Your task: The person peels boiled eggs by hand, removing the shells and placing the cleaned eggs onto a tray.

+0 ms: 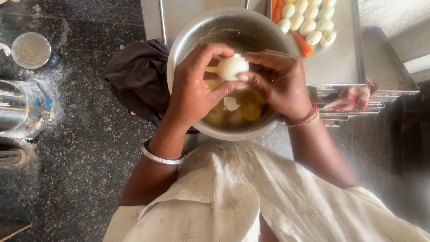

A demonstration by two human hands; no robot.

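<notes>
A boiled egg (231,67), white and mostly peeled, is held over a large steel bowl (183,40). My left hand (195,89) grips it from the left with thumb and fingers. My right hand (277,80) touches it from the right, fingertips on the shell. Several unpeeled brownish eggs (244,112) and a shell scrap lie in cloudy water at the bowl's bottom. A steel bangle is on my left wrist and red threads on my right.
A steel tray (340,58) behind the bowl carries several peeled eggs (309,20) and carrot pieces (303,45). A dark cloth (136,78) lies left of the bowl. A checked cloth (356,96) hangs at the tray's edge. Steel vessels (30,49) stand on the speckled floor at left.
</notes>
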